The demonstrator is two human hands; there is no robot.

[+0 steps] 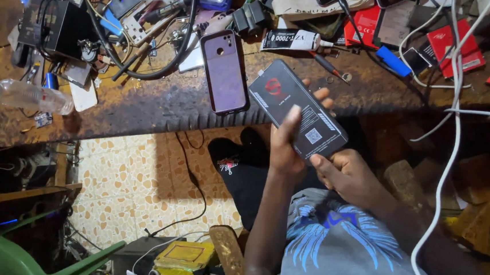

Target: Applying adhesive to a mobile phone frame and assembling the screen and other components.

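Cluttered workbench (161, 106) is stretching past a purple-backed phone (224, 72) lying flat. Just right of that phone, both hands are gripping a black battery pack (297, 109): left hand (285, 149) thumbing its face, right hand (349, 174) pinching its lower corner, steadying it for inspection.

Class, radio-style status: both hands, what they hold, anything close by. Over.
Left hand and right hand both grip the black flat package. Held off the workbench edge. Phone lies alongside, apart. Nothing blocking.

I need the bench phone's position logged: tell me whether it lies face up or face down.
Face down. The phone on the workbench shows its back, with the camera lens at one top corner and no screen visible.
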